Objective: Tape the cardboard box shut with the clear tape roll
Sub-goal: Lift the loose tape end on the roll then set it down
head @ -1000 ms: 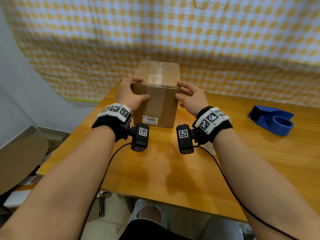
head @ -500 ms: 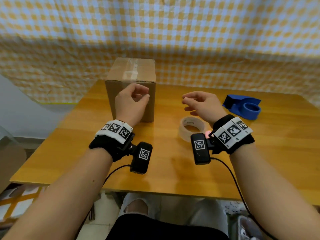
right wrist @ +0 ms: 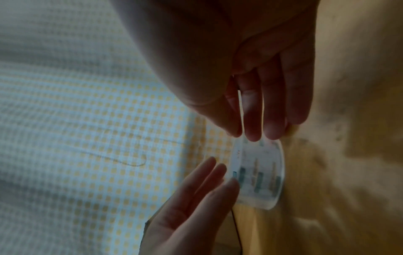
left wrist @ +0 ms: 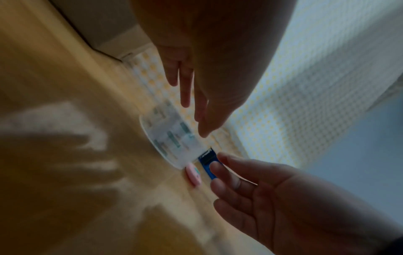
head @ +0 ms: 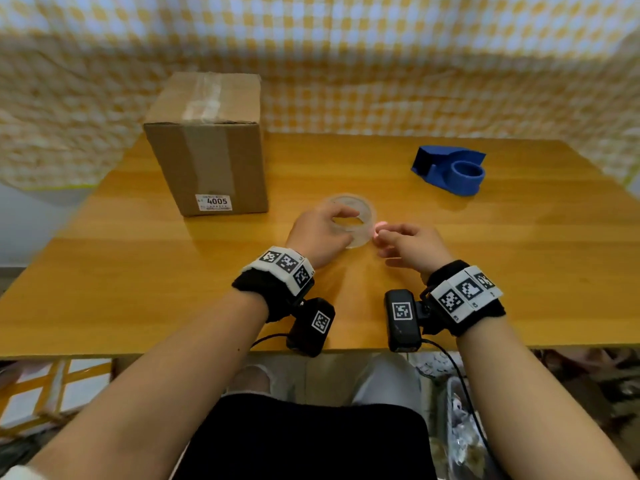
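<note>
The cardboard box [head: 207, 143] stands upright at the table's back left, flaps down, with old tape on its top seam and a "4005" label. The clear tape roll [head: 360, 207] lies flat in the middle of the table, also seen as the roll [left wrist: 172, 143] and the roll [right wrist: 257, 172]. My left hand [head: 341, 223] reaches over its near left rim, fingers fairly straight [left wrist: 185, 96] and touching it. My right hand [head: 384, 237] is at the roll's right side, fingertips [right wrist: 253, 131] straight against its edge. Neither hand is closed round the roll.
A blue tape dispenser [head: 450, 169] sits at the back right. A small pink object [head: 379, 226] lies on the table [head: 519, 254] beside the roll, by my right fingertips. A yellow checked cloth [head: 381, 64] hangs behind. The table's near edge is just under my wrists.
Both hands have let go of the box and drawn back to the tape roll in the middle of the table. The box stays where it was set at the left.
</note>
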